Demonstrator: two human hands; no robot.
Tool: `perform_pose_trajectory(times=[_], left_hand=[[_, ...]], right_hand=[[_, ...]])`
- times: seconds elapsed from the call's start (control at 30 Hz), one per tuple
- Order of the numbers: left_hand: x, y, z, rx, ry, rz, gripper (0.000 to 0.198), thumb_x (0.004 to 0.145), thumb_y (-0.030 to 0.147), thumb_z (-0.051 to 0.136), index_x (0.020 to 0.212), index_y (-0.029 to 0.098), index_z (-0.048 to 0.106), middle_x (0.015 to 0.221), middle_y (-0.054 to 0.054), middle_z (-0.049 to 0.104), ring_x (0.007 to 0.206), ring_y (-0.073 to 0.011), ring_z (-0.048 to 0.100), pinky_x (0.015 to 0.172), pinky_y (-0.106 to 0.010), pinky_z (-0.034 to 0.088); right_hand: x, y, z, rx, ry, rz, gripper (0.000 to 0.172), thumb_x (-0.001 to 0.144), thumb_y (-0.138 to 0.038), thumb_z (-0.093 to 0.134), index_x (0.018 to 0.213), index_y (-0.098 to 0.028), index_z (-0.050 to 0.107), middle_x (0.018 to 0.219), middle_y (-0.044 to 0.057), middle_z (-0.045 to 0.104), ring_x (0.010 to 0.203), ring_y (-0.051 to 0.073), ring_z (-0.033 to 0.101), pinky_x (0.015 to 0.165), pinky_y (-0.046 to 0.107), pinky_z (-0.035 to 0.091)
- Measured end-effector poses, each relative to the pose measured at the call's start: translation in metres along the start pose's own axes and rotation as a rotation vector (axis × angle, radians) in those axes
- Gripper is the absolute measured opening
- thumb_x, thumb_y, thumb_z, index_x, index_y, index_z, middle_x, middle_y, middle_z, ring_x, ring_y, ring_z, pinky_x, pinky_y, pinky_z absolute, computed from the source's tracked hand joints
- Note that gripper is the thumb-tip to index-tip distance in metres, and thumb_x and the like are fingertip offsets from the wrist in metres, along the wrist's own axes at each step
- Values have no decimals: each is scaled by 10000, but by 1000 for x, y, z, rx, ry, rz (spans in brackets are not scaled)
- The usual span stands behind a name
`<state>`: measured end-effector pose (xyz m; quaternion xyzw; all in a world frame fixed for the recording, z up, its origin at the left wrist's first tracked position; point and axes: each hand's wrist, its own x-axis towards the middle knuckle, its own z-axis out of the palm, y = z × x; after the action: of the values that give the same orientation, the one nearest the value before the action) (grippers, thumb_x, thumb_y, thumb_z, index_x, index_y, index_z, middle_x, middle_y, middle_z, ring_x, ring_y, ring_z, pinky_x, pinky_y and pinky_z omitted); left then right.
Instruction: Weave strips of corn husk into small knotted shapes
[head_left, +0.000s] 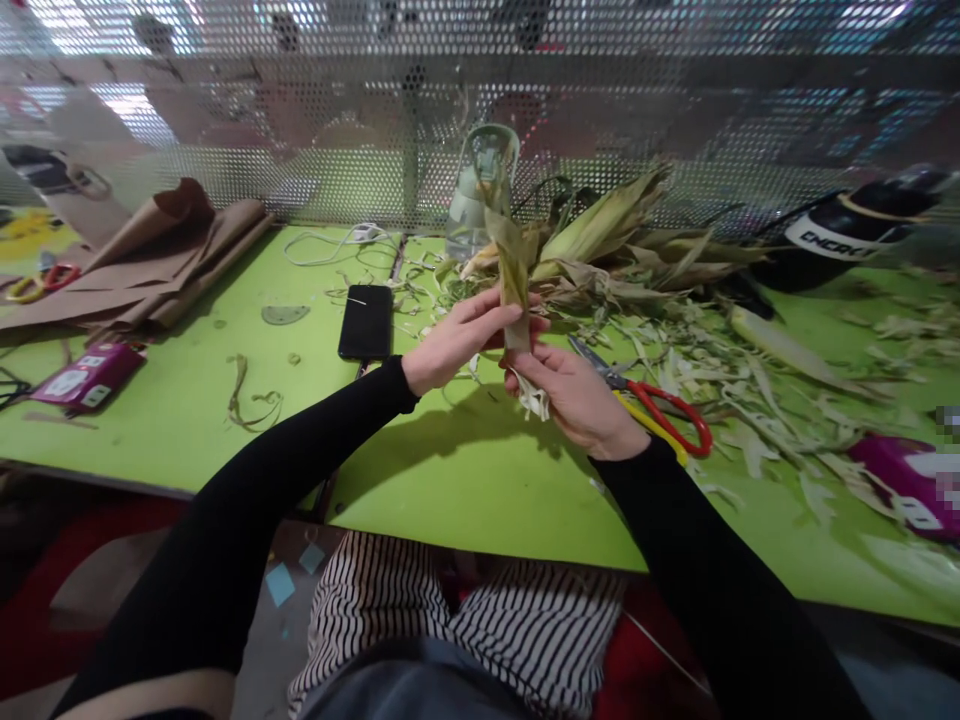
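My left hand [459, 338] and my right hand [574, 395] together hold a strip of dried corn husk [512, 262] upright above the green table [465, 480]. The left hand's fingers pinch the strip from the left. My right hand grips its lower end, and a small bunch of pale husk shreds [534, 400] hangs from that hand. Just right of my right hand lie scissors with red and yellow handles [660, 410].
A heap of corn husks [615, 240] and a clear bottle [480, 195] stand behind the hands. A black phone [366, 322] lies to the left, brown paper [157, 260] at far left. Husk scraps [757, 390] cover the right side. Purple packets [88, 375] [911, 480] lie at both sides.
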<state>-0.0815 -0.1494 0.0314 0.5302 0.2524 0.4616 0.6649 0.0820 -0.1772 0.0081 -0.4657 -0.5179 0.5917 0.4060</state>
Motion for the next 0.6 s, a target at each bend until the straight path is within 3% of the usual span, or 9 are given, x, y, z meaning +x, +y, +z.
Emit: perform_pose_trajectory(times=[0.1, 0.23, 0.33, 0.5, 0.6], left_hand=[[-3, -1, 3, -88, -28, -33, 186, 998, 200, 445, 1027, 137, 617, 873, -51, 689, 784, -142, 684, 651, -222, 520], [-5, -3, 10, -168, 76, -24, 205, 1027, 256, 413, 925, 167, 567, 706, 26, 546, 645, -96, 629, 513, -169, 427], [-3, -3, 14, -203, 152, -38, 267, 1045, 274, 370, 851, 173, 523, 656, 42, 510, 591, -81, 601, 542, -170, 434], [-1, 1, 15, -352, 221, -70, 288, 1046, 244, 366, 811, 160, 511, 661, 35, 535, 635, -82, 617, 742, -219, 523], [-1, 1, 14, -372, 225, -69, 269, 1044, 219, 365, 828, 154, 511, 628, 52, 483, 545, -61, 545, 645, -193, 508]], right_hand=[[-1, 0, 2, -20, -42, 11, 504, 625, -613, 833, 783, -172, 647, 627, -26, 605, 529, 88, 480, 495, 240, 340], [-4, -1, 5, -155, -57, -109, 477, 722, -641, 750, 805, -186, 635, 680, -19, 602, 608, 121, 521, 585, 274, 395], [-6, -2, 7, -325, -83, -193, 482, 797, -667, 662, 766, -188, 617, 693, -8, 593, 614, 131, 518, 590, 286, 391], [-8, -1, 12, -419, -128, -225, 461, 865, -651, 591, 758, -203, 566, 653, -26, 549, 543, 115, 458, 524, 273, 341], [-9, -1, 10, -460, -157, -222, 496, 858, -687, 565, 762, -200, 580, 661, -15, 573, 567, 131, 488, 545, 282, 370]])
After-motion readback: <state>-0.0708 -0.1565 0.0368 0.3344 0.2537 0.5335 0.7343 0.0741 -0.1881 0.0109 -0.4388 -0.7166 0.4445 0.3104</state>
